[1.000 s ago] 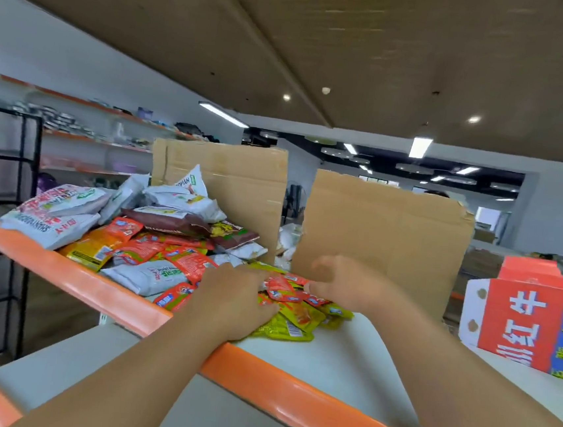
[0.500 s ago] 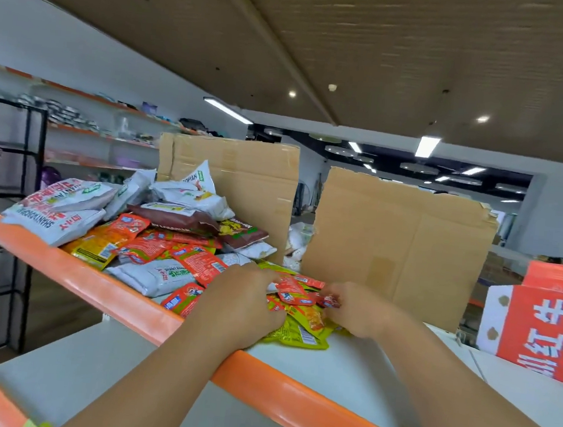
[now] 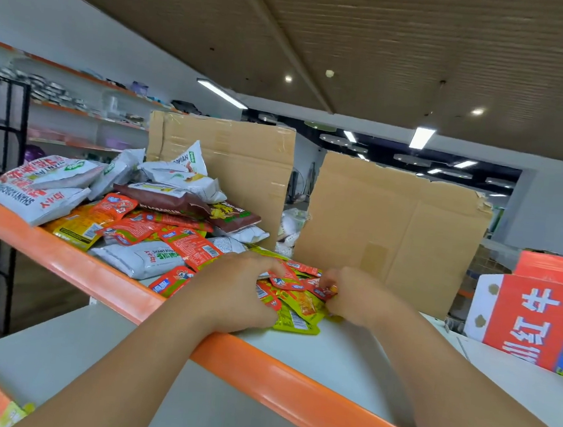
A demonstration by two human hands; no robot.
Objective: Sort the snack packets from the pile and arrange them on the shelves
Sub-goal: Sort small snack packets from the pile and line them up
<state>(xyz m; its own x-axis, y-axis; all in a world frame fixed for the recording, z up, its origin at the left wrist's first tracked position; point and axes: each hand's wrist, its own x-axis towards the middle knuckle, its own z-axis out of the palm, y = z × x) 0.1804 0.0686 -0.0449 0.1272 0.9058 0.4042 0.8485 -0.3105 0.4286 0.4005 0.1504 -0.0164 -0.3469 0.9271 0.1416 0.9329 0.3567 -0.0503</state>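
the pile of snack packets [image 3: 156, 215] lies on the upper shelf [image 3: 292, 376], in the left centre of the frame. big white bags are on top and at the left, brown bags are in the middle, and red and yellow sachets are in front. a heap of small packets [image 3: 298, 309], red and yellow, sits at the centre of the frame just right of the pile, between the two hands. the left hand [image 3: 238, 291] lies knuckles up on the left side of this heap, its fingers [image 3: 268, 267] curled down and gripping the small packets. the right hand [image 3: 358, 296] is at the heap's right side, its fingers [image 3: 330, 281] bent together and pinching a red packet [image 3: 319, 291]. both forearms cross the shelf's orange front edge. two cardboard sheets [image 3: 395, 231] stand upright behind the packets. a red and white carton [image 3: 531, 316] stands at the right edge. a lower shelf [image 3: 53, 349] shows at the lower left, and a black rack [image 3: 14, 153] at the far left.
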